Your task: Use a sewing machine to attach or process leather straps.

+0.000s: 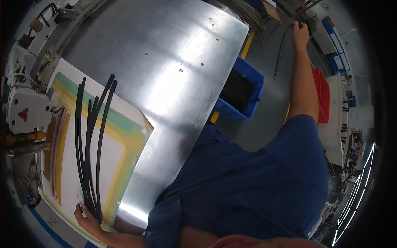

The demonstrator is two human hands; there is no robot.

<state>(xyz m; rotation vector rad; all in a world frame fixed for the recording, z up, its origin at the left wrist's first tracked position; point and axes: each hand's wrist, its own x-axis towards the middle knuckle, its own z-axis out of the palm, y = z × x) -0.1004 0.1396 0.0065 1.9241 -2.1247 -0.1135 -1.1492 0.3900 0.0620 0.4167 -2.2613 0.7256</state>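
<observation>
Several long black strips point(89, 136) lie over a white board with yellow and green borders point(113, 161), fanned apart at their far ends and bunched at the near ends. My left hand point(87, 221) is closed at that bunched end, its fingers partly curled beside the strips. Stretched far out to the right, my right hand point(302, 35) is closed on one end of a thin black strip point(279, 51). The rest of that strip hangs down above the floor.
A smooth metal tabletop point(165, 91) with small screws adjoins the board. Beyond its right edge stands a blue bin point(258, 89) with a dark mass of strips inside. White machine parts point(27, 109) line the left. A red bin point(320, 95) is past my right arm.
</observation>
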